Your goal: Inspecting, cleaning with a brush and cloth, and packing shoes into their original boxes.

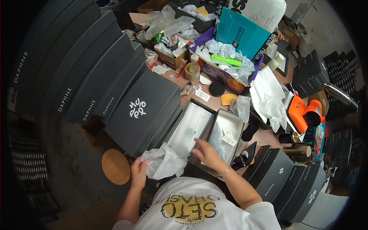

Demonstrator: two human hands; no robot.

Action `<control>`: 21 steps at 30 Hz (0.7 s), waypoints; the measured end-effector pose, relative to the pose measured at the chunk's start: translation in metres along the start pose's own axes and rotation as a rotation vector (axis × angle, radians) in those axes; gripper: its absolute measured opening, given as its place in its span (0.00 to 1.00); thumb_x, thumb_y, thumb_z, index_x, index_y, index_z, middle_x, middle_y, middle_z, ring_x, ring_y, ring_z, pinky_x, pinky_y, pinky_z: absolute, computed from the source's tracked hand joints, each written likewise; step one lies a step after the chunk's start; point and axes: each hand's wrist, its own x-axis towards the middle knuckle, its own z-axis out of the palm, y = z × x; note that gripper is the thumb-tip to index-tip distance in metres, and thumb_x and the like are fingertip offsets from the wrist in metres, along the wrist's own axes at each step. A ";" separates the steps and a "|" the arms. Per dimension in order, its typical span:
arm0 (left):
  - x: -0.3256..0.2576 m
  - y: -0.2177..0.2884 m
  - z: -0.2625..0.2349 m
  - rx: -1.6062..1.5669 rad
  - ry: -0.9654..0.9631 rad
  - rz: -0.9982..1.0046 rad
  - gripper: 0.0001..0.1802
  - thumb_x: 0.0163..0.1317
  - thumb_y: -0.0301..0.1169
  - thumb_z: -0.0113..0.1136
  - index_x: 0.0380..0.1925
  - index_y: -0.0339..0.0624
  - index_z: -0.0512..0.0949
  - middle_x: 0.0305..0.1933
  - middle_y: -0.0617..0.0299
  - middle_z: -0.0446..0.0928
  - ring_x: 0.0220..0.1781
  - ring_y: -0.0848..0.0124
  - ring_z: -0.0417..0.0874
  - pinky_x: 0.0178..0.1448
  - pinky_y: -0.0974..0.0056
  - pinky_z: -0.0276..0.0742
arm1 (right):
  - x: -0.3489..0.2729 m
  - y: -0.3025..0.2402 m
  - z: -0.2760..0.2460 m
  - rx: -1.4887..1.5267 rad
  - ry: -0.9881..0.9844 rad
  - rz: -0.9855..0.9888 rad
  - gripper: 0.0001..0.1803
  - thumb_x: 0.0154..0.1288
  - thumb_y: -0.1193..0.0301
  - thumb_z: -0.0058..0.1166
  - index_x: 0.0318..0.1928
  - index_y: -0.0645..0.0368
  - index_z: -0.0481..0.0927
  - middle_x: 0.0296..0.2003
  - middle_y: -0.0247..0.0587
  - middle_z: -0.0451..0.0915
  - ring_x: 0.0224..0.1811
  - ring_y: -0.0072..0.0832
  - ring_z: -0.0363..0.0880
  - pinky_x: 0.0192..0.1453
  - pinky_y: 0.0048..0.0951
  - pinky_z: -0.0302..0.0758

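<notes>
My left hand (138,173) pinches the edge of a crumpled piece of white tissue paper (165,163) in front of my body. Beside it lies a narrow open dark grey box (208,109), with smooth white paper (190,128) inside. Over the near end of this box is my right hand (209,154), fingers apart; whether they touch the paper is unclear. A second open grey box (242,132) stands just right of it, holding white paper and small white tags (229,138). Right of my right wrist sits a dark shoe (248,153) with a chain trim.
Closed dark boxes are stacked at left (145,111) and lower right (268,174). A purple-edged carton (224,78) of crumpled paper, an orange tool (299,115), a jar (193,69) and a black disc (217,88) crowd the table. A round wooden stool (115,166) stands at left.
</notes>
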 end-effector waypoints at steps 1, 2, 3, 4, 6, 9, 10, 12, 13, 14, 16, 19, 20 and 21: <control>-0.005 0.005 -0.004 0.056 0.021 0.024 0.10 0.65 0.23 0.50 0.44 0.34 0.75 0.40 0.62 0.79 0.41 0.78 0.77 0.47 0.71 0.73 | 0.021 0.011 0.002 -0.151 0.000 0.026 0.31 0.64 0.59 0.55 0.62 0.63 0.65 0.47 0.59 0.76 0.44 0.49 0.80 0.47 0.41 0.76; -0.009 0.010 -0.007 0.107 0.043 0.054 0.09 0.64 0.22 0.51 0.43 0.34 0.76 0.39 0.62 0.78 0.41 0.78 0.77 0.46 0.72 0.72 | 0.036 0.016 0.002 -0.307 -0.002 0.048 0.33 0.63 0.59 0.55 0.63 0.64 0.63 0.47 0.61 0.76 0.44 0.51 0.80 0.46 0.43 0.76; -0.011 0.015 -0.006 0.126 0.030 0.106 0.08 0.63 0.22 0.53 0.42 0.35 0.76 0.39 0.63 0.78 0.40 0.78 0.76 0.46 0.72 0.72 | 0.044 0.015 0.007 -0.362 -0.050 0.100 0.34 0.63 0.58 0.54 0.63 0.64 0.61 0.47 0.62 0.75 0.44 0.52 0.79 0.47 0.44 0.76; -0.013 0.021 -0.002 0.151 0.019 0.160 0.08 0.62 0.22 0.54 0.41 0.35 0.76 0.38 0.64 0.77 0.40 0.79 0.76 0.46 0.72 0.72 | 0.053 0.009 0.016 -0.412 -0.096 0.150 0.35 0.64 0.57 0.54 0.64 0.64 0.60 0.47 0.63 0.75 0.45 0.52 0.79 0.47 0.44 0.76; -0.009 0.023 0.008 0.185 -0.002 0.217 0.10 0.58 0.20 0.59 0.40 0.35 0.74 0.36 0.65 0.76 0.39 0.80 0.75 0.45 0.73 0.71 | 0.062 0.012 0.040 -0.492 -0.090 0.186 0.34 0.65 0.57 0.53 0.63 0.66 0.61 0.43 0.60 0.77 0.40 0.51 0.80 0.44 0.42 0.76; 0.003 0.028 0.030 0.108 -0.098 0.130 0.15 0.58 0.20 0.59 0.45 0.36 0.72 0.39 0.63 0.76 0.41 0.78 0.76 0.46 0.73 0.72 | 0.058 0.018 0.061 0.063 0.098 0.106 0.34 0.66 0.55 0.51 0.64 0.66 0.61 0.46 0.63 0.77 0.44 0.49 0.80 0.48 0.40 0.76; 0.006 0.026 0.036 0.122 -0.150 0.164 0.23 0.58 0.18 0.58 0.55 0.36 0.67 0.43 0.61 0.75 0.42 0.77 0.76 0.48 0.71 0.72 | 0.052 0.007 0.055 0.217 0.118 0.154 0.33 0.67 0.54 0.49 0.63 0.67 0.62 0.43 0.57 0.79 0.42 0.43 0.81 0.48 0.36 0.76; 0.010 0.029 0.043 0.128 -0.268 0.086 0.28 0.58 0.18 0.56 0.60 0.35 0.63 0.46 0.58 0.75 0.44 0.75 0.76 0.51 0.69 0.72 | 0.034 -0.003 0.034 0.415 0.026 0.227 0.34 0.68 0.54 0.49 0.66 0.61 0.59 0.50 0.50 0.75 0.41 0.34 0.79 0.47 0.30 0.75; 0.014 0.031 0.047 0.135 -0.325 0.056 0.31 0.58 0.17 0.56 0.62 0.35 0.61 0.48 0.56 0.75 0.45 0.74 0.76 0.52 0.69 0.72 | 0.024 -0.014 0.021 0.544 -0.018 0.213 0.35 0.68 0.54 0.49 0.68 0.59 0.57 0.53 0.49 0.73 0.41 0.31 0.78 0.47 0.29 0.75; 0.017 0.021 0.048 0.161 -0.404 0.119 0.35 0.59 0.17 0.54 0.67 0.35 0.55 0.50 0.53 0.76 0.48 0.72 0.77 0.55 0.68 0.71 | 0.006 -0.030 0.007 0.682 -0.186 0.290 0.36 0.68 0.54 0.49 0.70 0.55 0.54 0.56 0.45 0.69 0.41 0.27 0.76 0.47 0.27 0.74; 0.018 0.016 0.052 0.144 -0.507 0.054 0.33 0.59 0.17 0.51 0.66 0.35 0.56 0.49 0.52 0.77 0.49 0.71 0.77 0.55 0.68 0.71 | -0.024 -0.024 0.011 0.473 -0.280 0.005 0.31 0.66 0.59 0.54 0.64 0.60 0.64 0.50 0.43 0.75 0.41 0.24 0.76 0.44 0.26 0.75; 0.020 0.028 0.047 0.258 -0.482 0.089 0.25 0.57 0.13 0.44 0.57 0.29 0.69 0.45 0.52 0.80 0.47 0.70 0.79 0.55 0.67 0.72 | -0.076 -0.012 0.005 0.577 -0.091 0.229 0.26 0.63 0.63 0.59 0.58 0.64 0.71 0.46 0.43 0.78 0.41 0.26 0.77 0.44 0.27 0.76; 0.024 0.036 0.042 0.310 -0.460 0.156 0.23 0.55 0.13 0.43 0.53 0.29 0.72 0.44 0.51 0.80 0.45 0.69 0.80 0.53 0.67 0.73 | -0.097 -0.001 -0.002 0.662 0.063 0.329 0.25 0.61 0.65 0.60 0.56 0.65 0.72 0.45 0.43 0.78 0.41 0.26 0.78 0.44 0.28 0.76; 0.024 0.045 0.038 0.360 -0.426 0.221 0.22 0.52 0.12 0.43 0.49 0.28 0.75 0.42 0.50 0.80 0.43 0.68 0.81 0.52 0.66 0.74 | -0.116 0.020 -0.009 0.249 0.479 0.451 0.26 0.60 0.67 0.61 0.56 0.66 0.71 0.46 0.47 0.78 0.42 0.31 0.78 0.46 0.30 0.76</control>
